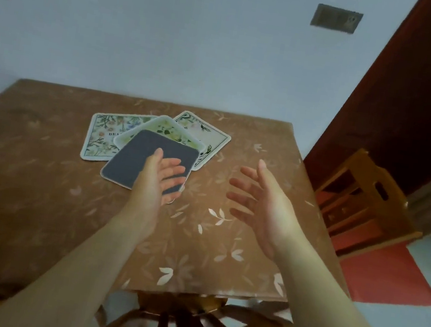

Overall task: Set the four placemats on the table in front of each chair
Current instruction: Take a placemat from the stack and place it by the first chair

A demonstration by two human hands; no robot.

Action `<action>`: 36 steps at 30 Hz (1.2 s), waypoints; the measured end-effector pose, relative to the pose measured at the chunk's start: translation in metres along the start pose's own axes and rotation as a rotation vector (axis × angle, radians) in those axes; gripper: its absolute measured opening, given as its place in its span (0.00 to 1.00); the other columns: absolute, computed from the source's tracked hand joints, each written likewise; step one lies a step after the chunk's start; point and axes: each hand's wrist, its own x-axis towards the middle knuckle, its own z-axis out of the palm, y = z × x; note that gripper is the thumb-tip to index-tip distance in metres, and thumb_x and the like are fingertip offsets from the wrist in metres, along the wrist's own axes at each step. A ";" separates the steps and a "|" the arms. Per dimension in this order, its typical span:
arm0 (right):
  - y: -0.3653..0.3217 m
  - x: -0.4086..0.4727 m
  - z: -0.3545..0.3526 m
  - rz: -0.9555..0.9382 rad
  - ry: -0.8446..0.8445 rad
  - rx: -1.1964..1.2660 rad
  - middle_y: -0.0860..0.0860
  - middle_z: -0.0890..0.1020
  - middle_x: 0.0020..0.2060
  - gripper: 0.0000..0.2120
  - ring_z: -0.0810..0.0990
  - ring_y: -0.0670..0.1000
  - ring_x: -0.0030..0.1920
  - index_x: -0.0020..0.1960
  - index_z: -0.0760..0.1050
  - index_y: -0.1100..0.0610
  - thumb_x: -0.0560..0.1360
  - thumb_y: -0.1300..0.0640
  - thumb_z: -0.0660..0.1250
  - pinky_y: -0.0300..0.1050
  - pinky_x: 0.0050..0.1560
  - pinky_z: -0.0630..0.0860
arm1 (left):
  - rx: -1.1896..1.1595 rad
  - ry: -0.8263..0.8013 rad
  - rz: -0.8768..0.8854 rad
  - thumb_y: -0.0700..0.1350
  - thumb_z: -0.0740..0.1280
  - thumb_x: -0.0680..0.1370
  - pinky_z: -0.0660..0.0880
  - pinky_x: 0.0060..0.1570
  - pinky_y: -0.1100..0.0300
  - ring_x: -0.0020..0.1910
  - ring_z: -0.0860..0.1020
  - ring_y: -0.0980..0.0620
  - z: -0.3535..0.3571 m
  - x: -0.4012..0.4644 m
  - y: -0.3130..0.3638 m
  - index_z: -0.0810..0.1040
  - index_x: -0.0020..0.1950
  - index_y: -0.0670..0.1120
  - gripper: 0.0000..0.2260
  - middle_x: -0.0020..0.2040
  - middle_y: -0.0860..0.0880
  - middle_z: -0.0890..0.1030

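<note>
Several placemats lie overlapped in a loose pile near the far middle of the brown table. On top is a grey placemat, turned back side up. Under it sits a green leafy placemat. A floral placemat with lettering pokes out at the left and another floral placemat at the right. My left hand hovers over the grey mat's near right corner, fingers apart and holding nothing. My right hand is open above bare table, to the right of the pile.
A wooden chair back stands tucked under the table's near edge. Another wooden chair stands to the right on a red floor mat. A dark red door is at the right, a pale wall behind the table.
</note>
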 end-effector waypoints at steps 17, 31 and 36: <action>0.033 0.286 0.000 0.268 -0.164 -0.157 0.50 0.88 0.58 0.19 0.87 0.52 0.55 0.60 0.82 0.49 0.82 0.37 0.62 0.48 0.47 0.79 | 0.026 0.270 -0.171 0.57 0.57 0.84 0.82 0.45 0.53 0.54 0.82 0.49 0.075 0.195 -0.078 0.82 0.55 0.48 0.17 0.56 0.47 0.84; 0.091 0.514 -0.084 0.614 -0.408 0.128 0.55 0.82 0.65 0.26 0.81 0.58 0.63 0.75 0.72 0.54 0.83 0.40 0.61 0.60 0.67 0.75 | -0.644 0.561 -0.298 0.63 0.54 0.82 0.71 0.68 0.44 0.65 0.77 0.42 0.182 0.315 -0.167 0.68 0.74 0.41 0.30 0.66 0.39 0.78; 0.106 0.568 -0.098 0.742 -0.486 0.275 0.54 0.82 0.63 0.24 0.80 0.57 0.61 0.72 0.72 0.55 0.84 0.40 0.59 0.58 0.62 0.74 | -0.893 0.687 -0.246 0.64 0.54 0.81 0.66 0.71 0.43 0.64 0.75 0.39 0.205 0.341 -0.181 0.63 0.77 0.38 0.35 0.59 0.37 0.78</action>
